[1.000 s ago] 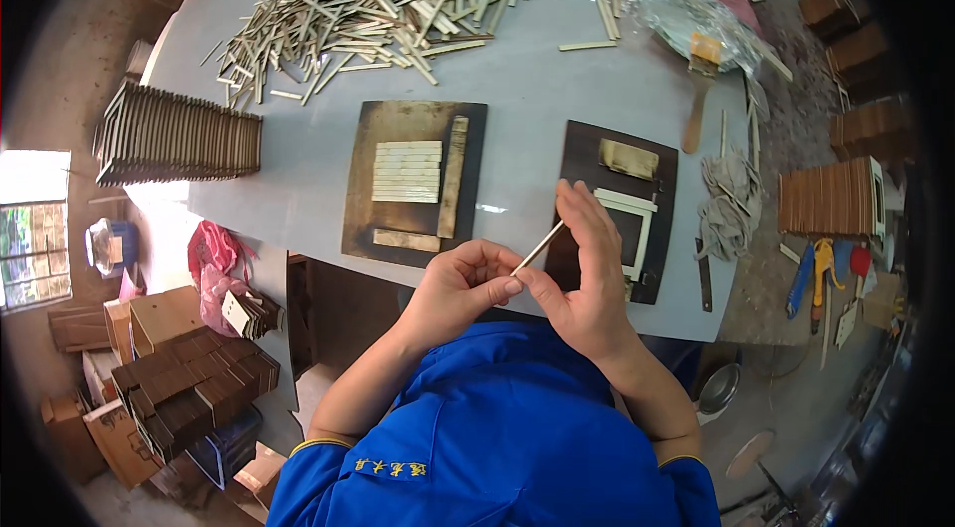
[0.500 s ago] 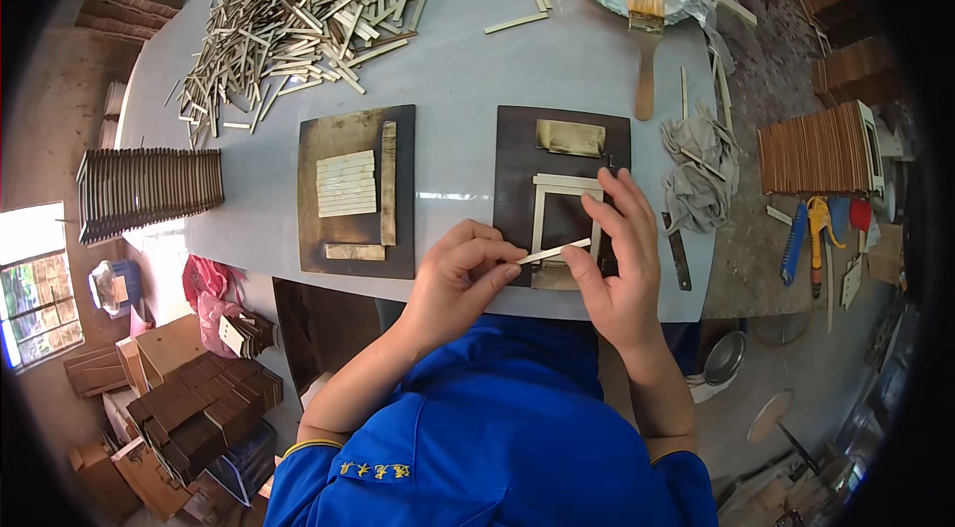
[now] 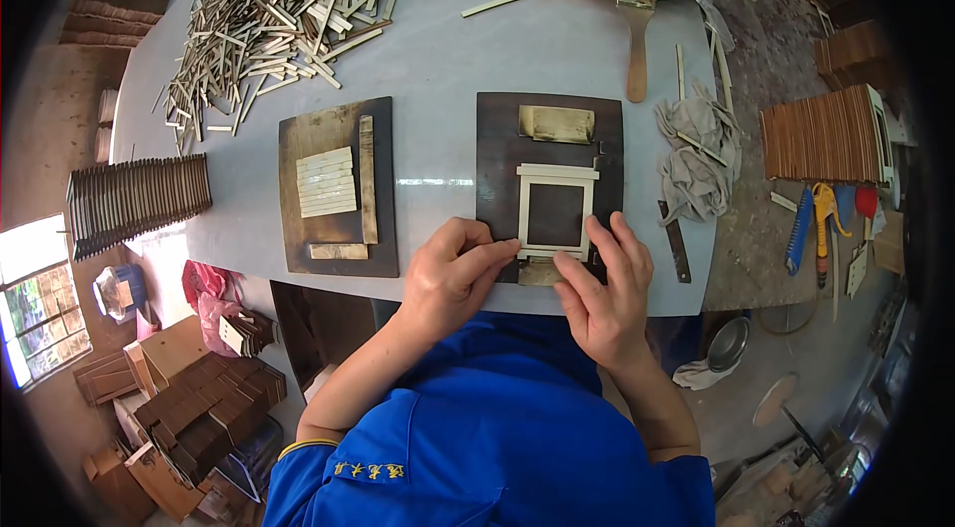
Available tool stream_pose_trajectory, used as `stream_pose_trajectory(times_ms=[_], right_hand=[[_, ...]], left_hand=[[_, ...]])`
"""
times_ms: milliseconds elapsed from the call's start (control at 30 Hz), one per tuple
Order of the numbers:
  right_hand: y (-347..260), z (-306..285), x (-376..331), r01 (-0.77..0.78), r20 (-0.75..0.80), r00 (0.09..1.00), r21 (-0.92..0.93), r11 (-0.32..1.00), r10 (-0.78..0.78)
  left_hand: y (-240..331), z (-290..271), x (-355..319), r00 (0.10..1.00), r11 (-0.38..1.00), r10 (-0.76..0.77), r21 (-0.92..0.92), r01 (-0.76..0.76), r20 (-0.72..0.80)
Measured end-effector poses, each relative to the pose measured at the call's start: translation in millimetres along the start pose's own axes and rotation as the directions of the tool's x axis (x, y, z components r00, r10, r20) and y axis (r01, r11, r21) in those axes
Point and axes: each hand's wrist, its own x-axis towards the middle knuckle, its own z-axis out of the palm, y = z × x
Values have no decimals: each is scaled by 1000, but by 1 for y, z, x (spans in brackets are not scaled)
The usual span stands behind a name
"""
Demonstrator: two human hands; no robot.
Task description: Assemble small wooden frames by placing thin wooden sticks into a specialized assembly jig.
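Both hands press a thin pale wooden strip (image 3: 550, 250) into the near edge of a square strip frame (image 3: 555, 210) on the right dark board (image 3: 497, 129). Left hand (image 3: 453, 273) and right hand (image 3: 602, 293) fingers narrow, pinching its ends. Next likely needs squaring the corners.

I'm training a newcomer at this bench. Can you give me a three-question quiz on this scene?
1. True or false: both hands touch the pale stick frame on the right dark board.
2. What lies on the table beyond that board? A) brush B) hammer C) cup
3. Fill in: the loose sticks are heaped at the table's far ____ side.

Key: 1 true: left hand, right hand. 2 A, the brush. 3 left, the stick pile.
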Motion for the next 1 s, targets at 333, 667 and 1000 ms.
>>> stream_pose_trajectory(times_ms=[333, 667, 1000], right_hand=[[-3, 3, 3, 18, 45, 999, -65, 998, -15], [-7, 3, 8, -3, 50, 999, -119, 993, 9], [-5, -3, 7, -46, 41, 998, -141, 989, 52]], left_hand=[[2, -1, 2, 1000, 1000, 14, 20, -14, 11], [13, -17, 5, 989, 996, -74, -30, 78, 127], [36, -42, 10, 899, 895, -274, -250, 368, 343]])
